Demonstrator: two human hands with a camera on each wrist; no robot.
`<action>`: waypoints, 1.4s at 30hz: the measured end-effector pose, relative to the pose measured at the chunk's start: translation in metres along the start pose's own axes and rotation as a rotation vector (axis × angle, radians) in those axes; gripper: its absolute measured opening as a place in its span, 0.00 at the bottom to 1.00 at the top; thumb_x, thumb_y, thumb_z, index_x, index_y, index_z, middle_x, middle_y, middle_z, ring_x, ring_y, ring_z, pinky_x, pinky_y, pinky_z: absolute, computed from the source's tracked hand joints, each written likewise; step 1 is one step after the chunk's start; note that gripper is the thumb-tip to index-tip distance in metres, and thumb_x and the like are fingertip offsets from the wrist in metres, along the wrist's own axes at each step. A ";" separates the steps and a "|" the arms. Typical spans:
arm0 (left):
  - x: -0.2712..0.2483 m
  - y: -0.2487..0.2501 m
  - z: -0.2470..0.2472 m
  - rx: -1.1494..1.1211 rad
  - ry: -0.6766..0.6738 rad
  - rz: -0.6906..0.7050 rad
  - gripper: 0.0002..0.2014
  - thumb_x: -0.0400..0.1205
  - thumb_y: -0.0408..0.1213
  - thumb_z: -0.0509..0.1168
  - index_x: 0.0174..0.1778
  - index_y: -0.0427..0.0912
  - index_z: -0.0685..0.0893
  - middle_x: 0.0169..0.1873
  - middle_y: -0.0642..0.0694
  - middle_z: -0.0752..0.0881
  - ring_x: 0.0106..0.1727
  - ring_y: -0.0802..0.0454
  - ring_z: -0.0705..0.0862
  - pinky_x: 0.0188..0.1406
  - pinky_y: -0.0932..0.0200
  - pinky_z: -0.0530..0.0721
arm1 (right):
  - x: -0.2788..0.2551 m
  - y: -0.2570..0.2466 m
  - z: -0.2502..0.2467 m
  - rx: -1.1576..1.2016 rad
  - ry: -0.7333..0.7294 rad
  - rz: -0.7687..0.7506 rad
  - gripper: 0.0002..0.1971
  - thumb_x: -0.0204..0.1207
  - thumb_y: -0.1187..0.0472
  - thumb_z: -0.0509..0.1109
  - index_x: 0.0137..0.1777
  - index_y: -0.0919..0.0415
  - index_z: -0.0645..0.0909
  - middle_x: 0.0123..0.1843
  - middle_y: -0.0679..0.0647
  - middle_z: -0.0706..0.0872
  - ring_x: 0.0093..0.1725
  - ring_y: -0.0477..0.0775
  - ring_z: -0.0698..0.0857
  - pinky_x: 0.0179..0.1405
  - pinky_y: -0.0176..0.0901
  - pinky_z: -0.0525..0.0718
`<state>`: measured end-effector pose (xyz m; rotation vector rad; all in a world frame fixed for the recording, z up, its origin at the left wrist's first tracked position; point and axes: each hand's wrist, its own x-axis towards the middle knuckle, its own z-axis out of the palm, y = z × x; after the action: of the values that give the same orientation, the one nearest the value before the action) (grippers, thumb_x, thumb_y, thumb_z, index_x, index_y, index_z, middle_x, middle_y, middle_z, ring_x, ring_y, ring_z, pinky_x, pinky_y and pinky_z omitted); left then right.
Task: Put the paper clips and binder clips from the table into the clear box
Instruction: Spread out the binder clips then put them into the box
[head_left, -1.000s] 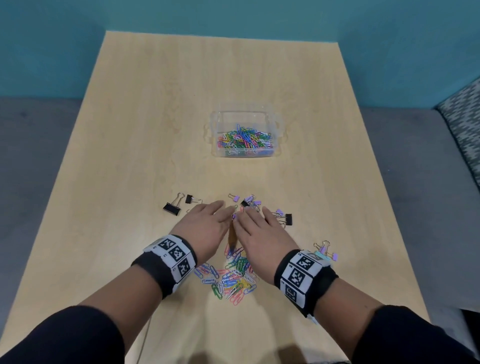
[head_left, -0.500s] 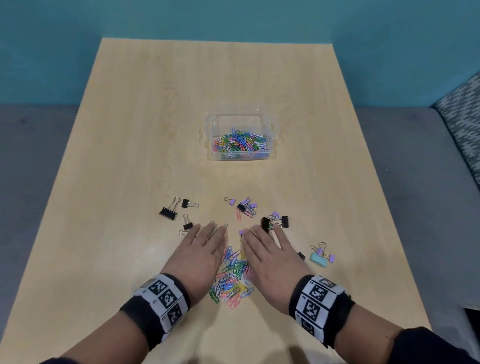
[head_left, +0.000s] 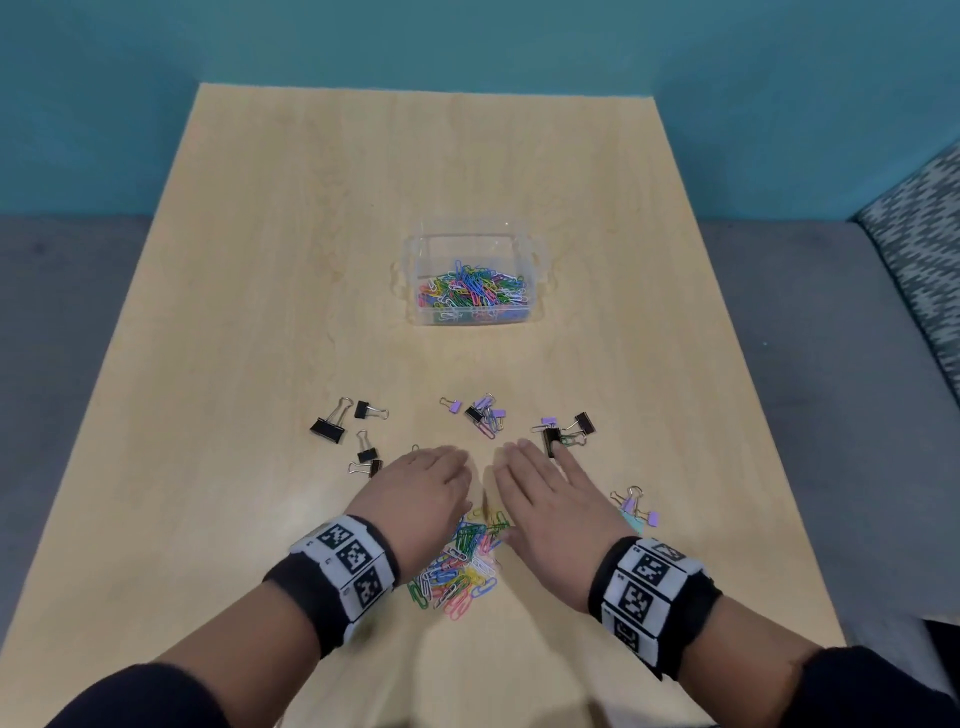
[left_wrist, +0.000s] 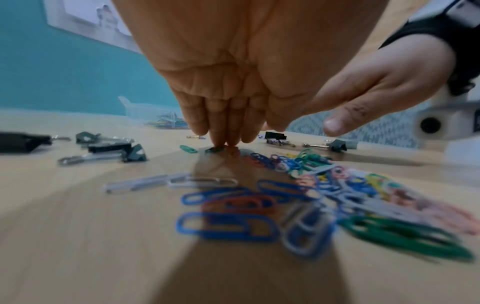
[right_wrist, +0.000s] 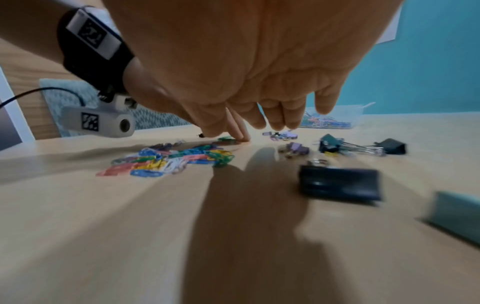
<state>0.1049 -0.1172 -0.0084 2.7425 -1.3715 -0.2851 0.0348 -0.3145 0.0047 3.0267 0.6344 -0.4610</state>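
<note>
A heap of coloured paper clips (head_left: 460, 564) (left_wrist: 306, 197) (right_wrist: 171, 159) lies on the table between my wrists. My left hand (head_left: 421, 491) and right hand (head_left: 543, 499) lie palm down side by side over its far part, fingers straight. The left fingertips (left_wrist: 223, 140) touch the table at a green clip. Black binder clips (head_left: 328, 427) lie left of the left hand, purple and black ones (head_left: 485, 413) beyond the fingers, more binder clips (head_left: 566, 431) by the right fingertips (head_left: 566, 451). The clear box (head_left: 475, 280) holds many paper clips.
A purple and mint clip group (head_left: 636, 512) lies right of my right hand. A black binder clip (right_wrist: 340, 186) and a mint one (right_wrist: 457, 214) sit under the right wrist. The wooden table (head_left: 260, 312) ends at a teal wall; a patterned cushion (head_left: 924, 249) is at right.
Both hands have slid back toward me across the table, dragging paper clips into the heap, and have drawn slightly apart. Binder clips that were under the fingers now lie uncovered beyond them.
</note>
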 end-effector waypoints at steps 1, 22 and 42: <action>-0.004 0.001 0.001 -0.027 0.007 -0.005 0.20 0.79 0.44 0.55 0.58 0.36 0.84 0.57 0.40 0.85 0.57 0.43 0.83 0.57 0.51 0.82 | 0.007 -0.005 0.000 0.030 0.029 -0.019 0.33 0.79 0.45 0.50 0.77 0.68 0.64 0.78 0.67 0.68 0.78 0.66 0.65 0.76 0.66 0.63; 0.003 -0.014 -0.006 -0.072 0.027 -0.188 0.20 0.75 0.37 0.55 0.57 0.34 0.84 0.59 0.38 0.84 0.59 0.40 0.82 0.57 0.49 0.83 | 0.021 -0.024 -0.001 0.017 0.088 -0.076 0.26 0.78 0.51 0.63 0.71 0.67 0.71 0.71 0.64 0.76 0.68 0.66 0.74 0.72 0.67 0.67; -0.086 0.031 0.007 -0.206 0.086 -0.194 0.21 0.75 0.37 0.60 0.64 0.36 0.81 0.61 0.41 0.83 0.63 0.44 0.80 0.66 0.56 0.68 | 0.004 -0.025 0.000 0.223 0.061 0.144 0.25 0.81 0.54 0.50 0.74 0.66 0.67 0.72 0.62 0.72 0.74 0.64 0.69 0.74 0.56 0.68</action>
<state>0.0285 -0.0670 0.0012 2.6818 -0.9960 -0.2964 0.0280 -0.2897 0.0048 3.2780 0.3857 -0.4641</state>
